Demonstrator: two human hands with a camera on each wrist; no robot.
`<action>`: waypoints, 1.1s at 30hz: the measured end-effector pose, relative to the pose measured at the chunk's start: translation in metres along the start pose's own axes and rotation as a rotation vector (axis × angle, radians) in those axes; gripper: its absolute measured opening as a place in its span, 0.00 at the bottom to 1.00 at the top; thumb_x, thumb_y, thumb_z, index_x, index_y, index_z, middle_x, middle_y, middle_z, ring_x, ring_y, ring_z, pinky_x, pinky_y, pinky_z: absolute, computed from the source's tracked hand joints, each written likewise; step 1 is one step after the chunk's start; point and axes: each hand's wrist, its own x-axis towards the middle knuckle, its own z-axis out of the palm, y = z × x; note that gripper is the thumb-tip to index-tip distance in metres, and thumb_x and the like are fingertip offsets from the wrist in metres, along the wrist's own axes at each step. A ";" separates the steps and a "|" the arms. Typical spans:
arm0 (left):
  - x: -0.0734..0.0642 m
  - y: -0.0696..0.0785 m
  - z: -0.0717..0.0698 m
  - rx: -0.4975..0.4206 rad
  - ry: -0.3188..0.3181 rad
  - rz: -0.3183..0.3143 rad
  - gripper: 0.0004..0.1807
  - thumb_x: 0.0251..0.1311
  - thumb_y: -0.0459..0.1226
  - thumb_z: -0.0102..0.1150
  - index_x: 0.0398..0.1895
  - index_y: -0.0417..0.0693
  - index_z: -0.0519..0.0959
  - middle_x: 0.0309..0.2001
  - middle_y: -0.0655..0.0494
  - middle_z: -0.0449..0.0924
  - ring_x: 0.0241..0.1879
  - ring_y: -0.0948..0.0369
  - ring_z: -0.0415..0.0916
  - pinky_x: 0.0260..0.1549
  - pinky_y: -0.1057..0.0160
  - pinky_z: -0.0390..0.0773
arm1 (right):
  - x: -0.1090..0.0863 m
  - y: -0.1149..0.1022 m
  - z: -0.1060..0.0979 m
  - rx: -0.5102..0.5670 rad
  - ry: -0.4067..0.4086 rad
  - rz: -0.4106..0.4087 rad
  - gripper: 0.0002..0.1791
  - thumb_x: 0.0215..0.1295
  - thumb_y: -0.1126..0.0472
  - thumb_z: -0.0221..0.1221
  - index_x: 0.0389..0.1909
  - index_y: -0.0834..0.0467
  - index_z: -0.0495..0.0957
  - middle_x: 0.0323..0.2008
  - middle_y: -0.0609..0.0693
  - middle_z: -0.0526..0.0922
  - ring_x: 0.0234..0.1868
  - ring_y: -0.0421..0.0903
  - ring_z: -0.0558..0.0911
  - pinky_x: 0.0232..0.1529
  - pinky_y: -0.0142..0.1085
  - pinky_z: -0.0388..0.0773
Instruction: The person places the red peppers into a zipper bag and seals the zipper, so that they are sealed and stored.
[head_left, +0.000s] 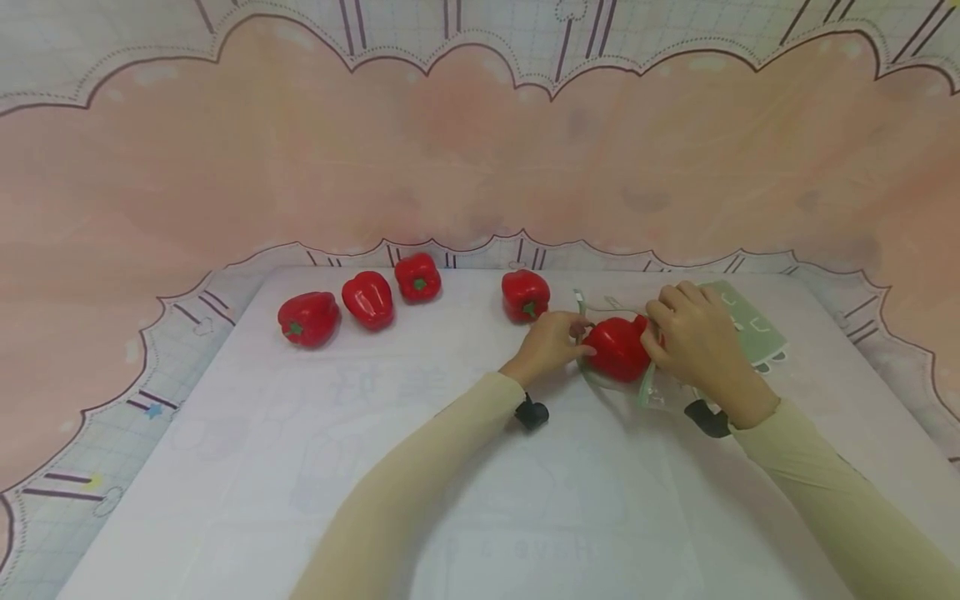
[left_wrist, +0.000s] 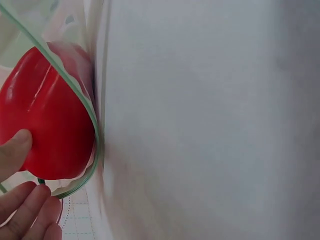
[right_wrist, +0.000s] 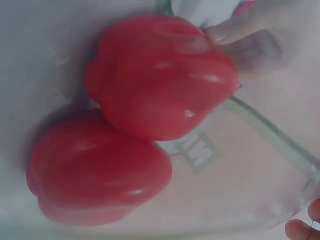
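In the head view my left hand [head_left: 551, 343] holds a red bell pepper [head_left: 618, 350] at the mouth of a clear bag with green edging [left_wrist: 82, 92]. The left thumb [left_wrist: 19, 145] presses on the pepper's side, with the fingers curled at its stem end. My right hand [head_left: 693, 346] grips the bag's rim on the right side; a few of its fingertips [right_wrist: 302, 227] show in the right wrist view. That view also shows a second bell pepper [right_wrist: 100, 172] behind the clear plastic, right up against the held one.
One more red bell pepper [head_left: 525, 294] lies just behind my left hand. Three others [head_left: 369, 300] are spread at the back left of the white table [head_left: 480, 500]. A green patterned panel [head_left: 746, 325] lies flat beyond my right hand. A patterned curtain [head_left: 465, 158] hangs behind.
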 end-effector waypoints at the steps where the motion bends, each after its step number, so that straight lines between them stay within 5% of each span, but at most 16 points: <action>1: 0.001 -0.001 0.001 0.000 0.009 -0.005 0.23 0.52 0.41 0.67 0.54 0.49 0.78 0.43 0.55 0.84 0.42 0.63 0.76 0.41 0.71 0.78 | 0.000 0.000 0.000 0.000 -0.003 0.002 0.08 0.46 0.65 0.60 0.27 0.67 0.79 0.26 0.60 0.77 0.33 0.56 0.73 0.38 0.50 0.75; 8: 0.006 -0.002 0.003 -0.003 0.068 -0.045 0.19 0.51 0.41 0.69 0.47 0.46 0.82 0.39 0.55 0.85 0.35 0.64 0.76 0.34 0.74 0.77 | 0.000 0.001 0.000 -0.005 -0.009 0.003 0.08 0.47 0.64 0.59 0.27 0.66 0.79 0.25 0.59 0.77 0.33 0.56 0.73 0.37 0.49 0.75; 15: 0.007 0.002 0.004 -0.036 0.060 -0.025 0.16 0.51 0.39 0.68 0.44 0.44 0.83 0.35 0.53 0.85 0.30 0.65 0.76 0.27 0.76 0.75 | -0.001 0.001 0.001 0.003 0.004 -0.011 0.07 0.47 0.65 0.57 0.26 0.66 0.79 0.24 0.58 0.75 0.32 0.55 0.72 0.35 0.48 0.73; 33: -0.002 -0.003 -0.001 -0.043 0.004 -0.010 0.17 0.55 0.41 0.65 0.48 0.48 0.81 0.42 0.56 0.84 0.40 0.64 0.78 0.38 0.73 0.79 | -0.003 0.004 0.004 0.006 0.020 -0.007 0.08 0.47 0.65 0.58 0.27 0.66 0.79 0.25 0.60 0.77 0.32 0.56 0.73 0.38 0.50 0.76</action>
